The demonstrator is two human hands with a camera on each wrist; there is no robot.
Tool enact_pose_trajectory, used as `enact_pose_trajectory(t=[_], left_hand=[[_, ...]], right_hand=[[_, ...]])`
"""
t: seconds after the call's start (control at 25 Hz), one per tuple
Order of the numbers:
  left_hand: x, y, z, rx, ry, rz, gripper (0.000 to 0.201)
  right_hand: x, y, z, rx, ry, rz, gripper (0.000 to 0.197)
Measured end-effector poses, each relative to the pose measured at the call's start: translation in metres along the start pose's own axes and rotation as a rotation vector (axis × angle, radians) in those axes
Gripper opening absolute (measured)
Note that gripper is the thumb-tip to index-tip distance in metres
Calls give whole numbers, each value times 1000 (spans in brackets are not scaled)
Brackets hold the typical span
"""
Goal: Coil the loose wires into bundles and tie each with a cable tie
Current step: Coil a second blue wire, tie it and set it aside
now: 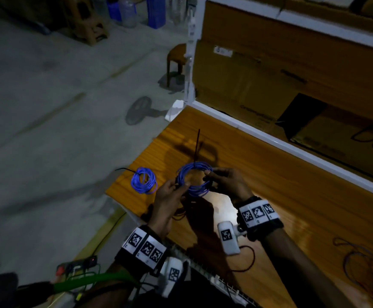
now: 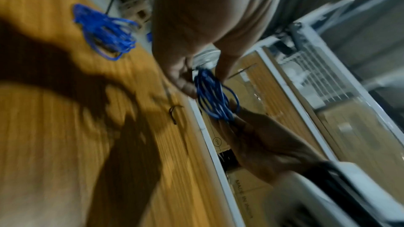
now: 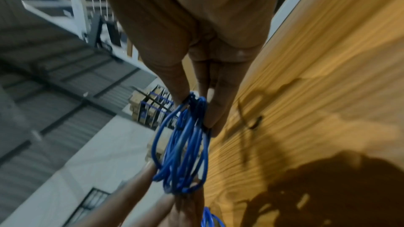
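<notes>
Blue wire is lying in two round coils over the orange wood-grain table [image 1: 258,174]. Farthest left, a smaller blue coil [image 1: 144,180] is resting flat near the table's left edge, a black tie tail poking out of it. Moving right, the left hand [image 1: 170,194] is pinching the near-left rim of the larger blue coil [image 1: 194,178], which is being held up off the table. A thin black cable tie [image 1: 197,145] is sticking up from the coil's far rim, its long axis pointing away from the person. On the right, the right hand [image 1: 225,183] is gripping the right rim, probably with the tie's head under its fingertips, though blur hides this. That hand is sitting nearer the tie.
</notes>
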State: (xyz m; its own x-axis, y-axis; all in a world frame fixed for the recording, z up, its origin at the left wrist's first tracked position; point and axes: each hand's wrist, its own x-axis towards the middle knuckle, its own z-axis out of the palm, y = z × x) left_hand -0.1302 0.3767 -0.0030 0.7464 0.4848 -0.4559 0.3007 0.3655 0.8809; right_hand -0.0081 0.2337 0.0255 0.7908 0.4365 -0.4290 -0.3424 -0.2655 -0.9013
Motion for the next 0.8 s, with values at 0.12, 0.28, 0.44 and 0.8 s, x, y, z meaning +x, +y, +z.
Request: enact_pose_trajectory(t=[0.12,0.28,0.44,0.8], left_hand=[[23,2,-9,-216,157,-21,41],[51,2,-4,-401,120,-89,41],[83,-11,-2,-434,77,-118,68],[137,-44,6,-410,175,-256,113]], right_hand=[[42,-16,27,-116,-24,-38,18],[96,-21,62,-529,25,-129,24],[135,-33,84,-773,0,-154,29],[168,-29,103,-831,-75,-91,32]])
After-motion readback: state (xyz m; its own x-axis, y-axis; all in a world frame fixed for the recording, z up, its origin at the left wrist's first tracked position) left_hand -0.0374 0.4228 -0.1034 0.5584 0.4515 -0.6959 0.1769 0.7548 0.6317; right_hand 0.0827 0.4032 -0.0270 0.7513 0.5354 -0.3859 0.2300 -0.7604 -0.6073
